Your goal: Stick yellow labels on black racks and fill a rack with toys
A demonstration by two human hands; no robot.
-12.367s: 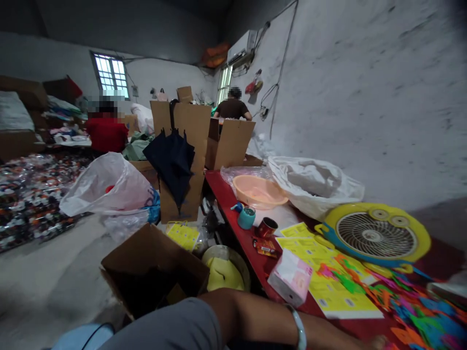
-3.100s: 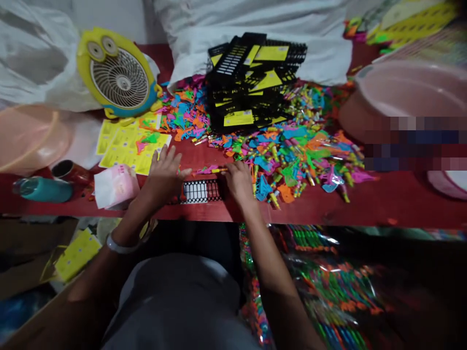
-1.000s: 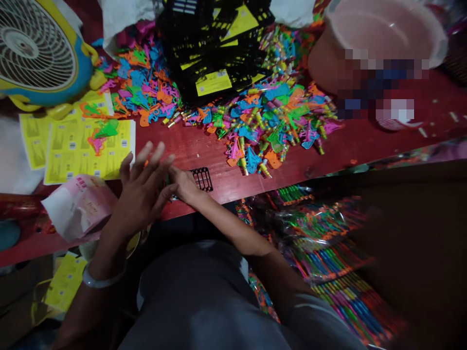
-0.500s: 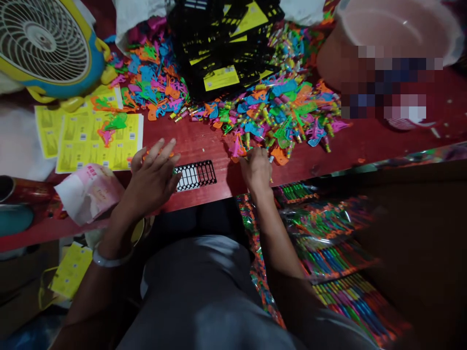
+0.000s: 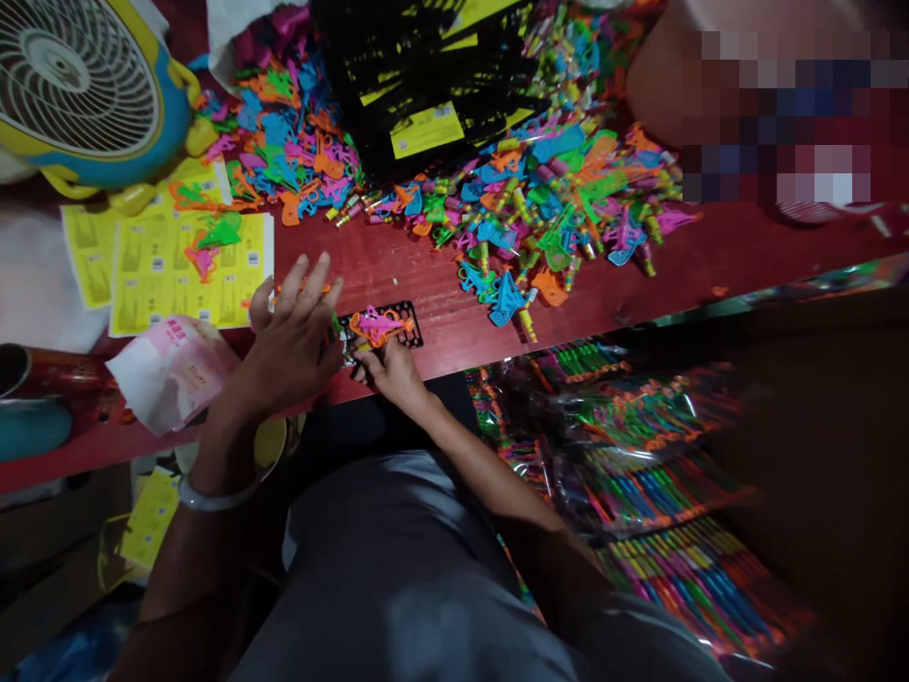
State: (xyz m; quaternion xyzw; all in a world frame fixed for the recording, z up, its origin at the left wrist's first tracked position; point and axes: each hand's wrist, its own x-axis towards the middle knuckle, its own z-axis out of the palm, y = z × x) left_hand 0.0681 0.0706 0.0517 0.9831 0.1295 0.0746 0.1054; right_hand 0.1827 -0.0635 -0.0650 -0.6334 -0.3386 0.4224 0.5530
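On the red table lies a small black plastic grid tray (image 5: pixel 408 313). My left hand (image 5: pixel 291 332) rests at its left end with the fingers spread; bits of orange and green show beside and under those fingers. My right hand (image 5: pixel 398 374) is over the tray's near edge, its fingers closed on small pink and orange plastic toy pieces (image 5: pixel 376 325). These pieces cover part of the grid. What lies under my right fingertips is hidden.
Behind the tray spreads a heap of colourful plastic toy pieces (image 5: pixel 561 218) around a stack of black trays (image 5: pixel 426 76). A fan (image 5: pixel 78 85), yellow label sheets (image 5: pixel 191 256) and a tissue pack (image 5: pixel 170 369) lie left. Filled bags (image 5: pixel 660 493) are below the table's right edge.
My right hand has moved left from the heap to the black tray, bringing pink and orange pieces along. My left hand stays by the tray. The view has shifted slightly.
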